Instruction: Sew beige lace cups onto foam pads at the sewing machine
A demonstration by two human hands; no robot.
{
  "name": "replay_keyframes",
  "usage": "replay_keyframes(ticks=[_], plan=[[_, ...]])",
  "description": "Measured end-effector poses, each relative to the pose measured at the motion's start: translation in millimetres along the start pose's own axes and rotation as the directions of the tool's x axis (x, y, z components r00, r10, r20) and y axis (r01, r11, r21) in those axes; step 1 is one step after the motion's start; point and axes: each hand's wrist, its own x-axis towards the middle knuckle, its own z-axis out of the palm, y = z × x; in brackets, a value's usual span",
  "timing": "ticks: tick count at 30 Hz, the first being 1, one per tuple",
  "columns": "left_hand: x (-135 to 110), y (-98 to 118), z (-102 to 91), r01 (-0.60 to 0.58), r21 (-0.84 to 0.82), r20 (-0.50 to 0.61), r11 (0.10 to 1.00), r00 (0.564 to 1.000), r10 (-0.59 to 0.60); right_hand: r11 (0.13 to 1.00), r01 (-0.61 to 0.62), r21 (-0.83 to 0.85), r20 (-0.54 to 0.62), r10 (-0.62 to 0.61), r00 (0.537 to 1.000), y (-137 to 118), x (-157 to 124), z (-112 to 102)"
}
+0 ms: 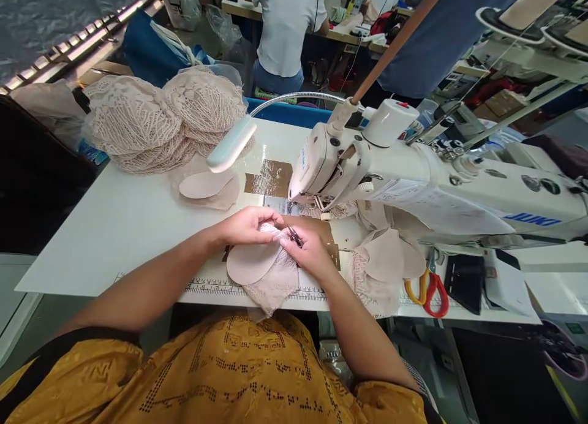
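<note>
A: Lace cup, where is it?

B: At the near edge of the desk, right in front of the person, between both hands. It hangs a little over the measuring tape printed along that edge.

A: And the smooth beige shape on it?

B: An oval foam pad lying on the lace cup, on its left part.

A: What is the left hand doing?

B: Its fingers are curled together, pinching the top edge of the lace.

A: The right hand?

B: Closed around small thread snips, whose dark tips point at the lace just beside the left fingertips. The two hands are nearly touching.

A: What stands behind them?

B: A white sewing machine, its needle end just beyond the hands. A gooseneck lamp bends over the desk to the left of it.

A: More lace around?

B: A tall stack of lace cups at the far left of the desk, with a loose pad in front of it. Another pile of cups lies under the machine arm, to the right of the hands.

A: Any other tools?

B: Scissors with red and yellow handles, near the desk's front edge, right of that pile.

A: Anyone else?

B: A person in a white shirt sits at another table, back turned.
</note>
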Motion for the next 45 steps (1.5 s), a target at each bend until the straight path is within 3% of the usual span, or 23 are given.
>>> replay_keyframes(ticks=[3, 8, 12, 18, 21, 26, 38, 45], plan=[[0.3, 1.9, 0.1, 0.060, -0.023, -0.005, 0.998, 0.998, -0.061, 0.999, 0.014, 0.043, -0.026, -0.013, 1.000, -1.5, -2.2, -0.2], [-1.5, 6.7, -0.1, 0.199, -0.133, 0.097, 0.971, 0.978, -0.187, 0.996, 0.018, 0.087, -0.072, -0.012, 0.997, 0.7, -4.9, -1.5], [-3.5, 10.5, 0.2, 0.257, -0.183, 0.144, 0.949, 0.962, -0.233, 0.986, -0.014, 0.168, -0.033, 0.019, 0.999, 6.0, -7.3, -7.0], [-7.2, 6.2, 0.0, 0.309, -0.277, 0.110, 0.910, 0.951, -0.290, 0.985, -0.070, 0.155, 0.018, 0.068, 0.997, 7.3, -7.8, -17.1], [-8.2, 5.0, 0.2, 0.335, -0.302, 0.079, 0.892, 0.942, -0.327, 0.966, -0.101, 0.238, 0.061, 0.089, 0.994, 6.2, -7.1, -16.8], [-6.5, 8.8, 2.8, 0.321, -0.265, 0.071, 0.909, 0.947, -0.313, 0.951, -0.117, 0.287, 0.118, 0.086, 0.989, 4.4, -6.0, -13.1], [-1.9, 7.7, 5.4, 0.237, -0.218, 0.114, 0.947, 0.970, -0.216, 0.975, -0.021, 0.220, 0.022, 0.017, 1.000, 3.5, -3.3, -7.6], [-2.5, 7.0, 6.2, 0.252, -0.224, 0.111, 0.941, 0.966, -0.232, 0.976, -0.015, 0.219, 0.095, -0.006, 0.995, 3.6, -3.7, -13.0]])
